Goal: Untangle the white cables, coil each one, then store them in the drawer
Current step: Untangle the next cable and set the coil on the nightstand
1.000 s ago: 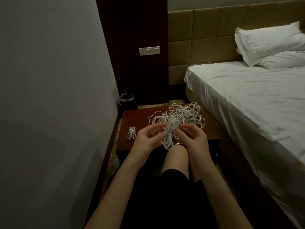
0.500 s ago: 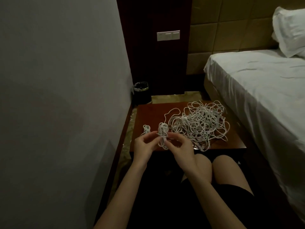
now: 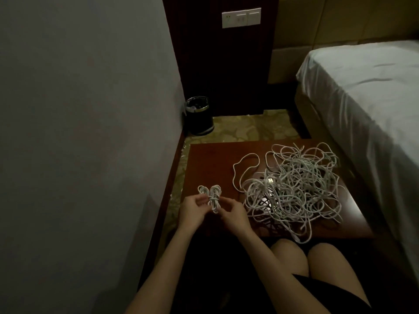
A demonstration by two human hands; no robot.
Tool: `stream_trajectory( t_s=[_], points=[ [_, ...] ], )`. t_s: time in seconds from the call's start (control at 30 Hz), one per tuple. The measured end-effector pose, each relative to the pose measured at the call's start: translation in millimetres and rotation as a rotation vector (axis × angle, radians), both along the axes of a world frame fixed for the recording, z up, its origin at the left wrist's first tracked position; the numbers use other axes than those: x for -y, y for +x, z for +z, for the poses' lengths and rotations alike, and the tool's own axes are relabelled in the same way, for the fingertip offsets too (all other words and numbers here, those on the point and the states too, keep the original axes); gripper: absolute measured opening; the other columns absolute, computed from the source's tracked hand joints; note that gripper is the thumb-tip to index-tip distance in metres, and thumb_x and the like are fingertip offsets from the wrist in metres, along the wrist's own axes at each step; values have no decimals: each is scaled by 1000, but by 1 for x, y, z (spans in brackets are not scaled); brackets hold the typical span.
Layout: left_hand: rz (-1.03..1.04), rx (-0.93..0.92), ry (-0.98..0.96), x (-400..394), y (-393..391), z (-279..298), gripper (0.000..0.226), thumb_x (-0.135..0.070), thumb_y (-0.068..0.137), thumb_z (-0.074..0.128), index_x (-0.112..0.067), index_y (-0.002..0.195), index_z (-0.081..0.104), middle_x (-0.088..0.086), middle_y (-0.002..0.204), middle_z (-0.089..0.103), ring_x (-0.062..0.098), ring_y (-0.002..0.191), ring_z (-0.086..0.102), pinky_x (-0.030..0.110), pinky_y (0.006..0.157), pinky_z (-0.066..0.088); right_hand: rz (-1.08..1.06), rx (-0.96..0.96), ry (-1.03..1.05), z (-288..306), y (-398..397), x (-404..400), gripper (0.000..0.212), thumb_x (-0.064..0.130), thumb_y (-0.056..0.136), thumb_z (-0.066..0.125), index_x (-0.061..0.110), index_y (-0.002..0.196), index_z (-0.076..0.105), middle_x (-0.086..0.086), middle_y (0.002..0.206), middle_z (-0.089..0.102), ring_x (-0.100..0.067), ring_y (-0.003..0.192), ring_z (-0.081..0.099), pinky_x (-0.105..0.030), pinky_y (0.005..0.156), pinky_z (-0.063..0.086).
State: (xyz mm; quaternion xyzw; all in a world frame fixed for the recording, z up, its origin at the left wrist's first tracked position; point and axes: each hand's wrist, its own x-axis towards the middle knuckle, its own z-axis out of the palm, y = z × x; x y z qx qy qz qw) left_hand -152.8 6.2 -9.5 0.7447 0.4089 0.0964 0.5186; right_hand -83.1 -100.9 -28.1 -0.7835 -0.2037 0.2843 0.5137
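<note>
Cables: 2 coils (image 3: 214,197) in 2 hands, 1 tangle (image 3: 292,189) beside

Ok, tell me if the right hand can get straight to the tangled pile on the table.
Probably yes: the tangled pile lies right beside the right hand, nothing between, though that hand pinches the coiled cable.

The tangled heap of thin white cables (image 3: 292,189) is lying on the right of the low reddish-brown wooden table (image 3: 210,164); the white mattressed bed (image 3: 362,91) is standing right of it, and the small round black bin (image 3: 199,115) is sitting behind it to the left.
</note>
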Motion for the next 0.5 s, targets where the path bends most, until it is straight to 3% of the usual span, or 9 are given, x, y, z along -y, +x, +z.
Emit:
stream_trajectory(
  t_s=[0.07, 0.13, 0.23, 0.3, 0.43, 0.5],
  points=[
    [-16, -41, 17, -4, 4, -9, 44, -4, 82, 74, -5, 124, 62, 8, 119, 68, 8, 100, 61, 12, 81, 44, 16, -3, -39, -9, 4, -4, 36, 18, 95, 58, 12, 131, 59, -4, 137, 57, -23, 143, 28, -38, 116, 24],
    [-24, -72, 50, -6, 7, -17, 42, -5, 82, 74, -4, 122, 64, 9, 117, 69, 8, 98, 63, 10, 78, 47, 31, 15, -72, -15, 8, -4, 34, 17, 98, 54, 12, 131, 59, -5, 138, 56, -23, 144, 24, -35, 116, 19],
    [-58, -112, 117, -6, 9, -19, 38, -4, 84, 72, -4, 121, 65, 8, 115, 70, 5, 90, 61, 2, 66, 45, 94, 32, -105, -14, 9, -1, 32, 18, 99, 51, 12, 129, 61, -6, 129, 63, -13, 128, 45, -24, 113, 21],
    [-76, -127, 174, -6, 10, -16, 36, -6, 84, 72, -6, 120, 66, 7, 114, 70, 4, 90, 62, 6, 71, 45, 125, 59, -126, -9, 9, 2, 32, 19, 99, 51, 15, 128, 62, -7, 118, 69, -13, 114, 57, -21, 108, 28],
    [-105, -52, 228, -4, 20, -1, 31, -16, 84, 73, -13, 115, 69, -1, 112, 70, 4, 92, 62, 9, 74, 44, 156, 177, -142, 12, 17, 17, 33, 12, 96, 53, 9, 128, 61, -5, 119, 66, -17, 109, 62, -19, 86, 42],
    [-172, -18, 225, 6, 34, 9, 29, -21, 86, 72, -17, 115, 69, -9, 110, 66, 3, 98, 58, 8, 75, 41, 138, 256, -125, 24, 25, 28, 30, 8, 93, 54, 9, 120, 66, -6, 113, 70, -16, 99, 65, -23, 82, 47]
  ],
)
